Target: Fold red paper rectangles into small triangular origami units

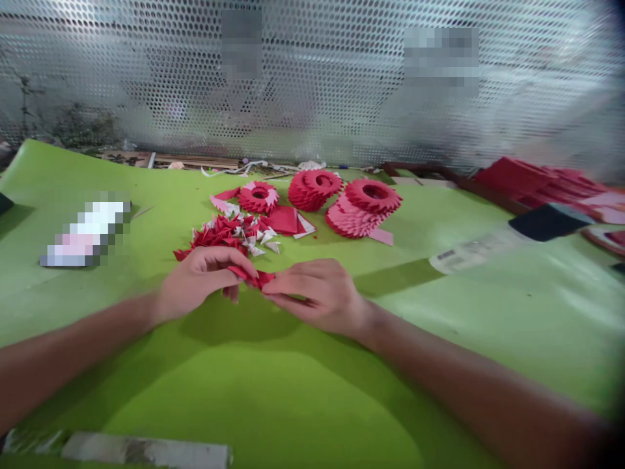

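Observation:
Between my two hands is a small folded piece of red paper [263,279], held just above the green surface. My left hand [198,277] pinches its left end with thumb and fingers. At the other end, my right hand [317,290] grips it between thumb and forefinger, knuckles facing up. Right behind my left hand lies a heap of small folded red and white paper pieces [224,233]. Flat red paper sheets [284,220] rest beside the heap. Farther back stand a small red and pink paper ring [258,197], a red ring stack [312,191] and a taller red and pink stack [359,212].
A phone-like slab [85,234], partly pixelated, lies on the left of the green tabletop [293,404]. A clear bottle with a dark cap [549,221] lies on the right. Stacked red paper [537,185] sits at the back right. Behind everything rises a perforated metal panel [317,85].

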Tool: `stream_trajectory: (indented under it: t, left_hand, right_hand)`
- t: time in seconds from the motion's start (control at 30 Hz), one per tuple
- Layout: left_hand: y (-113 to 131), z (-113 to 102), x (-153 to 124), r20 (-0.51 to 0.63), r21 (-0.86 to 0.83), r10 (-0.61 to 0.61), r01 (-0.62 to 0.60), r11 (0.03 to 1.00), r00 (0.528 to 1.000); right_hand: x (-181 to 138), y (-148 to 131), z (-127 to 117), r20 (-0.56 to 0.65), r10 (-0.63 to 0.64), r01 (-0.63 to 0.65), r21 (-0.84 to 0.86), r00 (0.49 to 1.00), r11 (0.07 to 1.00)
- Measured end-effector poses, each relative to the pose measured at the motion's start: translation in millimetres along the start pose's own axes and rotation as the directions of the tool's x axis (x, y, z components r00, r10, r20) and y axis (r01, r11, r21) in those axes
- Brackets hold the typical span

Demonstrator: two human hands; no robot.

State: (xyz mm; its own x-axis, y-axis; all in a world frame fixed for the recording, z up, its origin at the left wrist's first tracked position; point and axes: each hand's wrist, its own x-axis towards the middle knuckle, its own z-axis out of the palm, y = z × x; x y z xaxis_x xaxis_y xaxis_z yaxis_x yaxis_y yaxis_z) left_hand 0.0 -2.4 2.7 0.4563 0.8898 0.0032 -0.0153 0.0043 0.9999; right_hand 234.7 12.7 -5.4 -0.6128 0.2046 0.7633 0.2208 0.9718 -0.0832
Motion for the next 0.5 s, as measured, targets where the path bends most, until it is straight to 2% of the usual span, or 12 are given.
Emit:
stream_trajectory:
  t: [0.17, 0.5]
  left_hand:
    - [-0.8, -0.5, 0.9, 0.012, -0.023, -0.001, 0.001, 1.0, 1.0]
    - [-1.9, -1.7, 0.4, 0.013, 0.027, -0.024, 0.024, 0.999, 1.0]
  right_hand:
    - [-2.3, 1.8, 2.3, 0.05, 0.061, -0.067, 0.14, 0.997, 0.988]
    - [0.0, -2.8, 1.6, 0.102, 0.157, -0.18, 0.284, 0.982, 0.942]
